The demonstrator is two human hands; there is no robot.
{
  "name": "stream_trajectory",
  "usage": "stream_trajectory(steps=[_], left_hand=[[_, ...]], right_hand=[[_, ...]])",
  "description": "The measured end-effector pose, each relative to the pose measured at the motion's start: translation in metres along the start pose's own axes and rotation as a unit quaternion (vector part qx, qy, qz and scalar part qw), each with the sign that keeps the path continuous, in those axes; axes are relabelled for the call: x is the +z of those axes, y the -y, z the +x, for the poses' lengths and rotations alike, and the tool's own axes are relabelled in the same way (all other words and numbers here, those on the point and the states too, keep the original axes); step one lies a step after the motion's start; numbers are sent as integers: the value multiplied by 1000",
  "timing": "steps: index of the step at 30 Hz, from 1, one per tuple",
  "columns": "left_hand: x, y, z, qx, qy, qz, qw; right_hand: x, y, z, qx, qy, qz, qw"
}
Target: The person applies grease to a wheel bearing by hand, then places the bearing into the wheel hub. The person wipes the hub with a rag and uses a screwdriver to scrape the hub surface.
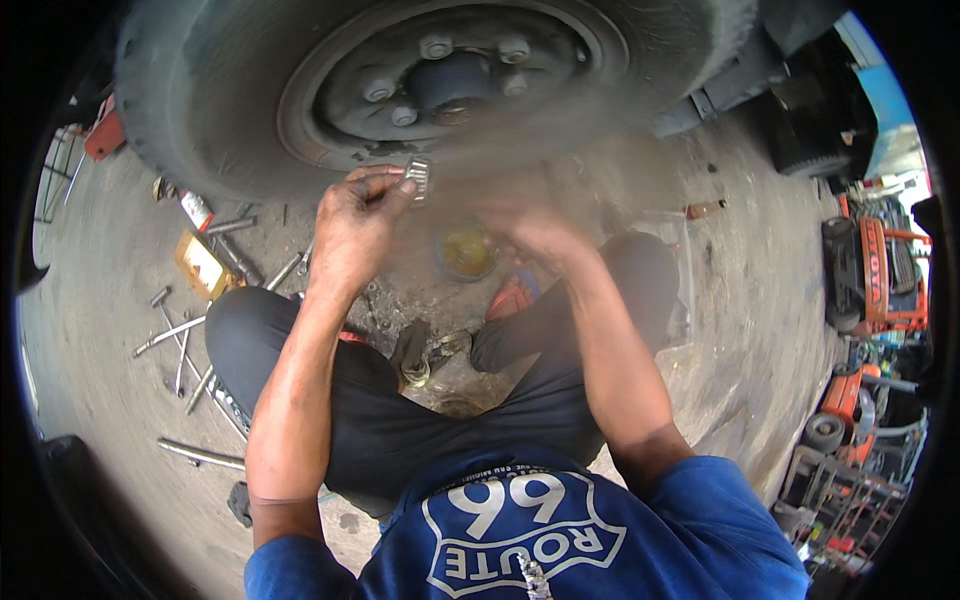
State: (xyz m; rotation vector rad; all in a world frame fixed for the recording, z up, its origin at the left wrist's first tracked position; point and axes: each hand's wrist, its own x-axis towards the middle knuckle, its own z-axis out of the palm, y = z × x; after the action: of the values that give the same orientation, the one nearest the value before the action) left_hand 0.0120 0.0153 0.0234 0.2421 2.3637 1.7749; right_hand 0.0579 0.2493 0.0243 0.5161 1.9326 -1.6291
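Observation:
My left hand (352, 222) is closed, pinching a silvery roller bearing (417, 179) between thumb and fingers just below a large wheel (300, 130). Dark lug nuts ring the wheel's hub (450, 82). Motion smears my right hand (540, 230), which is a little to the right of the bearing; its fingers are too blurred to read. Below and between my hands, a round tub (467, 268) with yellowish grease-like stuff stands on the ground.
Wrenches and bars (180, 330) lie scattered on the left, near a yellow container (200, 265) and a red-and-white can (196, 210). A brown bottle (706, 209) lies on the right. Orange forklifts (872, 275) stand at the far right. Dark rags (425, 352) lie between my legs.

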Motion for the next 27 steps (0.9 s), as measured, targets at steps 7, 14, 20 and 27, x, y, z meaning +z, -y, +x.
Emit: stream_trajectory(steps=[7, 14, 20, 27], left_hand=[[30, 21, 1, 219, 72, 230, 946], [37, 26, 5, -24, 107, 127, 986], [25, 26, 13, -111, 66, -28, 991], [9, 37, 16, -153, 41, -96, 983]], right_hand=[[7, -26, 28, 19, -4, 243, 970], [2, -89, 91, 54, -59, 153, 985], [31, -141, 209, 248, 7, -113, 962], [34, -165, 248, 330, -59, 268, 903]])
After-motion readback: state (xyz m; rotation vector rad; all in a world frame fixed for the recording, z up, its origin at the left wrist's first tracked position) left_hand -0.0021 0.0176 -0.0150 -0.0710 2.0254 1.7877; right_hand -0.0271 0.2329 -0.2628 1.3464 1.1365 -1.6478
